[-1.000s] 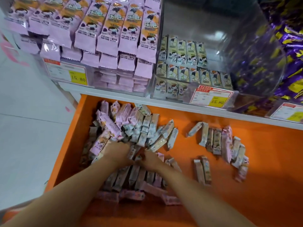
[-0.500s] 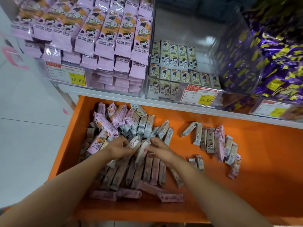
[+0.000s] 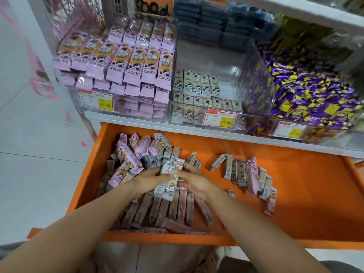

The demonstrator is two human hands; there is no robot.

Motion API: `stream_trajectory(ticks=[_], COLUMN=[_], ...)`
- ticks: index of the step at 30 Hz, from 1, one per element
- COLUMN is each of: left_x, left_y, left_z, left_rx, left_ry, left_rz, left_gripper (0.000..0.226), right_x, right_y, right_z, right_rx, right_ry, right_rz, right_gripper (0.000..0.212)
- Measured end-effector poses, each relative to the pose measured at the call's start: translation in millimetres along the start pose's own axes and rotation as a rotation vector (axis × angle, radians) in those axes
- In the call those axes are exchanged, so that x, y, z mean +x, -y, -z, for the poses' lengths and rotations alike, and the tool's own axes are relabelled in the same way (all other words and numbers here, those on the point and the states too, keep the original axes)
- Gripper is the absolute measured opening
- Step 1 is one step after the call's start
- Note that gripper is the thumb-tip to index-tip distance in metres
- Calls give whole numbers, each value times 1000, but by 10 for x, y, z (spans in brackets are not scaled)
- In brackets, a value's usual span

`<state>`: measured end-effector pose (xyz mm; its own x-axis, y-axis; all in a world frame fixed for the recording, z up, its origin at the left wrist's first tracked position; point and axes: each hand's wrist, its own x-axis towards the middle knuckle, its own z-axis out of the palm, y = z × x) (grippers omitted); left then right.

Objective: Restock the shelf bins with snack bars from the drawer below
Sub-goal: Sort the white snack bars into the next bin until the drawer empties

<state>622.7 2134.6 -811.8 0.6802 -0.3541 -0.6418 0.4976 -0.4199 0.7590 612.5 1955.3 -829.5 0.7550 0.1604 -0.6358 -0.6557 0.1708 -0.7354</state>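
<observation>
The orange drawer stands pulled out below the shelf, with a big heap of pink and cream snack bars at its left. My left hand and my right hand face each other over the heap and grip a bunch of cream snack bars between them. A smaller group of bars lies further right in the drawer. Above, a clear bin of pink bars is well filled. The clear bin of cream bars beside it holds only a low layer.
A clear bin of purple and yellow wrapped sweets fills the shelf's right side. Dark blue packs sit on the level above. Price tags hang on the bin fronts. White tiled floor lies to the left.
My hands closed in from the heap's near side, gathered cream bars and lifted them into a bunch between them. My head tilted up, showing more of the shelf.
</observation>
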Motion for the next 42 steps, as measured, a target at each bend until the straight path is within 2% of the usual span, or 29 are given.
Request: stream_trajectory(ticks=[2, 5, 6, 10, 14, 18, 22, 24, 30, 33, 36, 38, 42], left_x=[-7, -34, -51, -126, -145, -171, -208, -220, -275, -324, -363, -419, -543], left_y=[3, 9, -1, -56, -68, -108, -156, -168, -232, -285, -348, -429, -619], left_z=[8, 13, 18, 21, 3, -33, -24, -34, -42, -38, -52, -108, -233], left_rx=[-44, -130, -145, -207, -294, -360, -417, -429, -473, -473, -504, -554, -598], left_ry=[10, -6, -22, -98, -109, -153, -157, -170, -223, -260, -293, -324, -328], left_rz=[39, 19, 21, -8, 35, 19, 3, 1, 21, 6, 2, -3, -51], left_gripper=[52, 11, 8, 20, 61, 46, 45, 36, 26, 17, 31, 34, 33], right_x=[-26, -56, -72, -129, -156, -197, -307, -375, -489, -571, -680, -745, -868], right_y=[9, 32, 50, 84, 76, 120, 193, 223, 243, 227, 209, 198, 234], right_z=[-14, -33, -36, -36, -82, -121, -165, -176, -103, -111, -154, -203, -292], right_rx=[-27, -42, -32, -28, -160, -130, -134, -154, -228, -414, -617, -657, -707], right_ry=[-30, -66, -93, -133, -130, -116, -5, 43, 10, 30, -4, -48, -211], right_rz=[22, 80, 87, 172, 222, 272, 298, 322, 347, 387, 434, 509, 673], right_gripper=[25, 27, 29, 19, 36, 26, 36, 38, 28, 45, 63, 70, 68])
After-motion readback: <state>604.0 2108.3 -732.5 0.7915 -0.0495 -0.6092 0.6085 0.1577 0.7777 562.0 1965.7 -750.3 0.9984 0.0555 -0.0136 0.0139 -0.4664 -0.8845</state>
